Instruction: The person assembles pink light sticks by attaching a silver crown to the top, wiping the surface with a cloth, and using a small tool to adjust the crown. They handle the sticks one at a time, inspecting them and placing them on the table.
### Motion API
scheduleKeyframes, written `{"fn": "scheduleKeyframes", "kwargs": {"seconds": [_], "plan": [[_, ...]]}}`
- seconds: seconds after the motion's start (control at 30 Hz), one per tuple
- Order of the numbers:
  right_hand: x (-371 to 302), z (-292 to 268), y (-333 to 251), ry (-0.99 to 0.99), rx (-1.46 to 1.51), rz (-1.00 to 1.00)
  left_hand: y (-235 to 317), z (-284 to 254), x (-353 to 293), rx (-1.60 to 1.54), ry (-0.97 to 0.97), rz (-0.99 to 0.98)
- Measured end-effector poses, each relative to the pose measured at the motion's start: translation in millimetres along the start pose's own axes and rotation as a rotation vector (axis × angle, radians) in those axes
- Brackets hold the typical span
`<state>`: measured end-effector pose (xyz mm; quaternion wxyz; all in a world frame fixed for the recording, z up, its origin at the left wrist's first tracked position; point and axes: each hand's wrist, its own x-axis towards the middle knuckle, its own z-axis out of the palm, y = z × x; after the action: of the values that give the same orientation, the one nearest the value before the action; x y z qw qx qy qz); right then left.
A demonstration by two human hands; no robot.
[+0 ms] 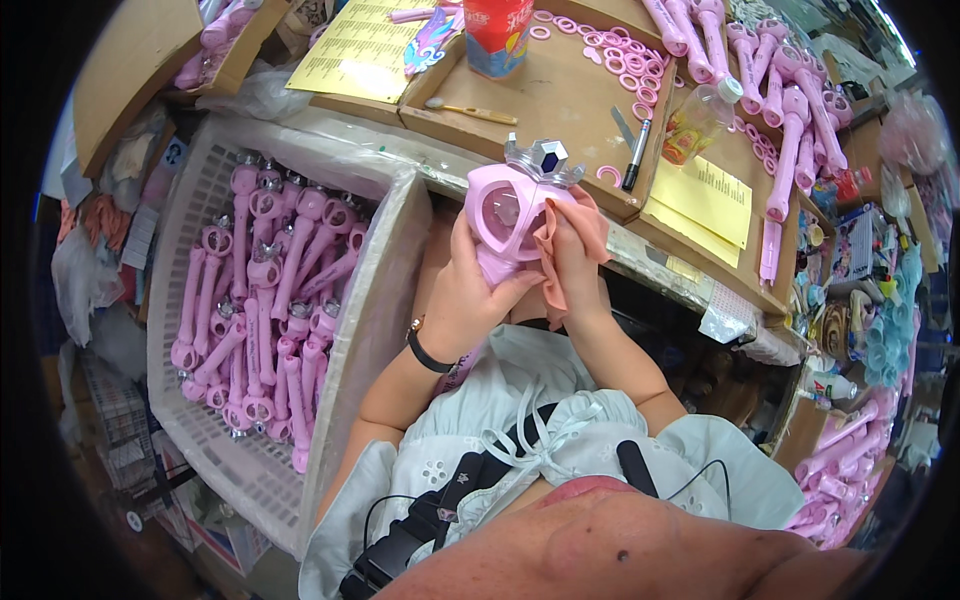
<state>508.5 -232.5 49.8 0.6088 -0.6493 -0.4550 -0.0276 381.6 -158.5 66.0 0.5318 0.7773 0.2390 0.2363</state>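
1. A pink toy wand head point(505, 215), heart-shaped with a silver crown and a blue gem at its far end, is held up in front of the body, just near of the table point(560, 100) edge; its long axis runs from the near-left, where the pink stem is gripped, up toward the crown at the far side.
2. The left hand point(465, 295) is wrapped around the near end of the piece from the left; its fingers point(510, 285) are curled and pressed against the pink body, the thumb laid along the left flank.
3. The right hand point(575, 260) is set against the right flank; its fingers are pressed together behind a peach cloth point(570, 245), which is pinched against the surface, one fingertip point(550, 210) lying on the rim of the heart opening.
4. The piece lies directly between both hands and touches both; neither is nearer; the cloth sits to the right of the opening, the uncovered face to its left.
5. A white basket point(210, 440) of finished pink wands point(265, 300) stands at the left, near the left arm; more wands point(790, 130) and pink rings point(625, 60) lie on the far right of the table, well apart from the hands.
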Motion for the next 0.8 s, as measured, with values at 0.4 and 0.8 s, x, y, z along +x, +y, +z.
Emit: {"fn": "scheduleKeyframes", "kwargs": {"seconds": [0.4, 0.8], "plan": [[-9.1, 1.0, -5.0, 0.02, 0.737, 0.542, -27.0, -1.2, 6.5, -1.104, -0.62, -0.265], [-9.8, 1.4, 0.6, 0.118, 1.077, 0.611, -35.2, 14.7, 12.0, -0.802, -0.188, -0.027]]}}
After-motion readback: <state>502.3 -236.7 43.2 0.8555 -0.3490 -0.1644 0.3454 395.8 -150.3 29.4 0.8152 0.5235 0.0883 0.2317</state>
